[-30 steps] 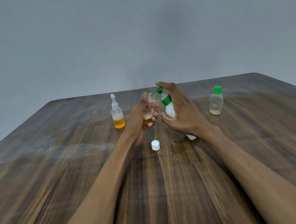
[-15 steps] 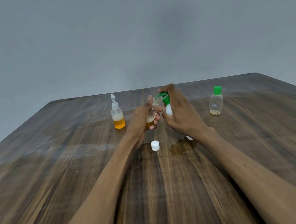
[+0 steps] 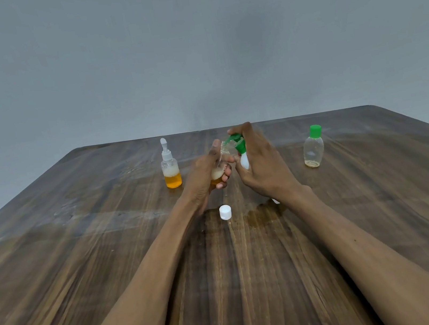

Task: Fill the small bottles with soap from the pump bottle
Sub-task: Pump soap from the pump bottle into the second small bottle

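My right hand grips a white pump bottle with a green pump head, fingers resting over the pump top. My left hand holds a small clear bottle tilted toward the green nozzle; it holds orange soap with foam on top. Its mouth sits right at the nozzle, partly hidden by my fingers. A white cap lies on the table just below both hands.
A small spray bottle with orange soap stands left of my hands. A clear bottle with a green cap stands to the right, nearly empty. A wet patch darkens the wooden table near my right wrist.
My right hand dipped on the pump head half a second ago and has risen again. The small bottle stays at the nozzle in my left hand.
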